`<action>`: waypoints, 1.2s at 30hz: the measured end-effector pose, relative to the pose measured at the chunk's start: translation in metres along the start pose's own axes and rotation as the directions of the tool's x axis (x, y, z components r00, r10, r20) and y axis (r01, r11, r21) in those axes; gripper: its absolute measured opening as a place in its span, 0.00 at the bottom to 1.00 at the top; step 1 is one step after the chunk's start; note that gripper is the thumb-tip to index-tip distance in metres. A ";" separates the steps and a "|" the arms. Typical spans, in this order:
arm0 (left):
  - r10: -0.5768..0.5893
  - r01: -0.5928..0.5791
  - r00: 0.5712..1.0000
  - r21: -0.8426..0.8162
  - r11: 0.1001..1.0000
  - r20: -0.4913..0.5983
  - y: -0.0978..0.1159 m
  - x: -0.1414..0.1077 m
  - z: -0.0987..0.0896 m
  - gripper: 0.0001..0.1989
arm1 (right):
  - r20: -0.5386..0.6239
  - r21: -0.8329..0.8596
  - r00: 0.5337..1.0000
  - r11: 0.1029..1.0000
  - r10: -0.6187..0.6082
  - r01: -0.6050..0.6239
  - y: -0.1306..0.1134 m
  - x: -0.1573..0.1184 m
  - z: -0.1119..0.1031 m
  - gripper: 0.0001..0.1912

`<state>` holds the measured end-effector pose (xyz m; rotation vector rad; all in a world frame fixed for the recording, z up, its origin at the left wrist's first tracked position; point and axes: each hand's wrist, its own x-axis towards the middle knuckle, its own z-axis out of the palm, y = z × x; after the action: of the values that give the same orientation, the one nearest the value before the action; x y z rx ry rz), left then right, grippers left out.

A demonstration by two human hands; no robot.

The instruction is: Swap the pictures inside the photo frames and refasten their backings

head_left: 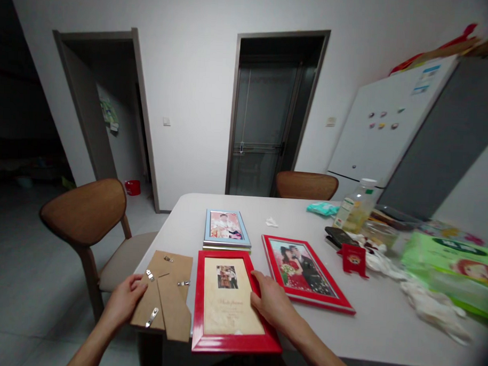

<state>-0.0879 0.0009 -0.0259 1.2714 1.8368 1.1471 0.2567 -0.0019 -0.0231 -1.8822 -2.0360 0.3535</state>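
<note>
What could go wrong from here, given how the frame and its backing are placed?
The brown backing board and nearer red frame seem to reach past the table's near edge, so either could tip off if the left hand or right hand let go. The board's metal clips might scratch the frame if they rub.
</note>
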 end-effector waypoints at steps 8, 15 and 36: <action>0.371 -0.384 0.921 0.422 0.821 0.116 0.003 -0.024 0.031 0.20 | -0.033 0.215 0.991 0.970 0.127 -0.117 0.010 0.005 0.000 0.36; 0.408 -0.475 0.879 0.376 0.796 0.246 0.026 -0.062 0.067 0.19 | -0.010 0.398 0.976 0.897 0.217 -0.195 0.012 0.008 -0.001 0.34; 0.648 -0.660 0.744 0.029 0.750 0.162 0.100 -0.105 0.090 0.22 | 0.135 0.904 0.990 0.402 0.050 -0.143 -0.031 -0.006 -0.038 0.40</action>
<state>0.0652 -0.0535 0.0271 2.0984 1.3563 1.2827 0.2449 -0.0127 0.0239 -1.2199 -1.2305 1.3074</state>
